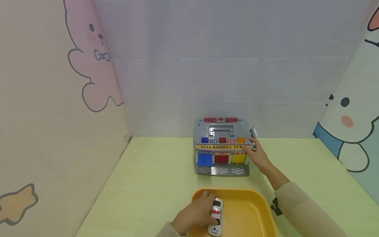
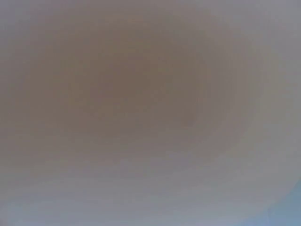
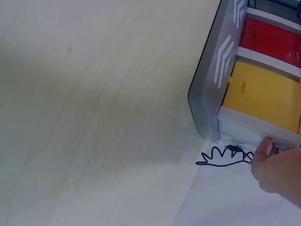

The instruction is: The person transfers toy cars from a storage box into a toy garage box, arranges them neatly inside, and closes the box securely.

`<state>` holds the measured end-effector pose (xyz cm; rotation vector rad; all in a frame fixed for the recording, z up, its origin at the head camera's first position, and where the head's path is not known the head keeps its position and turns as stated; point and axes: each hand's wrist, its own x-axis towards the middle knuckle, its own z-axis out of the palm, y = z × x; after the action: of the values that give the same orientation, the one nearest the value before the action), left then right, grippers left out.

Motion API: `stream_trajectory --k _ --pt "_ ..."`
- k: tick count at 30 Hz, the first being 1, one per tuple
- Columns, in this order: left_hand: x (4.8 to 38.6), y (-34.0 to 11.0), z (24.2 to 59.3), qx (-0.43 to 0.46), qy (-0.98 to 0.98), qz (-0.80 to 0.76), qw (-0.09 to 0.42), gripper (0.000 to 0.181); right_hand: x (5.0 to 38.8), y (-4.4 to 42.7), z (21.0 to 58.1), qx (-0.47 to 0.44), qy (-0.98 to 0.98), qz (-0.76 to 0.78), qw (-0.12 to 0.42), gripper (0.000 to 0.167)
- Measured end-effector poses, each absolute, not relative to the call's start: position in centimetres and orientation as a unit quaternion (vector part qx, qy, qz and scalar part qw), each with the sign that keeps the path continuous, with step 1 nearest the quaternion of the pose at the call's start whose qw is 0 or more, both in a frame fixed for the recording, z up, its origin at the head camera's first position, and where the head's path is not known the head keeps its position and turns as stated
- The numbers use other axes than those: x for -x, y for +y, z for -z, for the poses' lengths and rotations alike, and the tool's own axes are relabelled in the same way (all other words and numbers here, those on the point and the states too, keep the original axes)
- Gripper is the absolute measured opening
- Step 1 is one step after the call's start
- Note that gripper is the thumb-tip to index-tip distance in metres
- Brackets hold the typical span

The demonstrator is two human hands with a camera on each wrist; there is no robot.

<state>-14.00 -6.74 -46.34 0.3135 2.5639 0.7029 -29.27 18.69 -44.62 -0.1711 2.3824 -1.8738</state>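
In the head view a grey toy garage (image 1: 221,169) with blue, red and yellow doors stands at the back of the table. The blue door (image 1: 205,160) tilts outward; the red door (image 3: 273,42) and yellow door (image 3: 263,94) fill their doorways. My right hand (image 1: 258,156) grips the roof's right front corner, thumb in front; its other fingers are partly hidden. Over the left part of a yellow tray (image 1: 260,210), my left hand (image 1: 197,210) holds a white toy police car (image 1: 217,215) by its sides. The left wrist view is only a blur.
A small grey-white part (image 1: 253,132) juts from the garage's right side. A black object (image 1: 276,207) lies right of the tray, partly behind the right sleeve. Pale cloth walls with cartoon animals (image 1: 102,56) enclose the table (image 1: 148,174) at the back and sides.
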Motion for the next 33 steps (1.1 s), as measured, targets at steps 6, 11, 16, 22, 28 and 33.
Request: stream_trajectory --k 6,11,16,22,28,33 --pt "13.8 -6.9 46.3 -0.118 0.913 -0.317 0.228 0.068 29.2 18.7 44.5 0.054 0.788 0.611 0.056 0.072" --pt "13.7 -7.1 46.4 -0.118 0.900 -0.351 0.229 0.065 29.3 18.7 44.6 0.051 0.789 0.610 0.055 0.073" --pt "13.7 -7.2 46.3 -0.115 0.894 -0.366 0.232 0.064 29.3 18.7 44.6 0.054 0.788 0.611 0.053 0.073" --pt "13.9 -7.8 46.1 -0.133 0.882 -0.389 0.231 0.062 29.4 18.7 44.6 0.055 0.787 0.612 0.053 0.072" --pt "14.3 -8.4 45.9 -0.169 0.844 -0.457 0.224 0.062 29.3 18.7 44.6 0.053 0.788 0.611 0.052 0.072" --pt "14.5 -8.8 45.5 -0.149 0.834 -0.477 0.234 0.062 29.3 18.6 44.6 0.053 0.784 0.616 0.054 0.072"
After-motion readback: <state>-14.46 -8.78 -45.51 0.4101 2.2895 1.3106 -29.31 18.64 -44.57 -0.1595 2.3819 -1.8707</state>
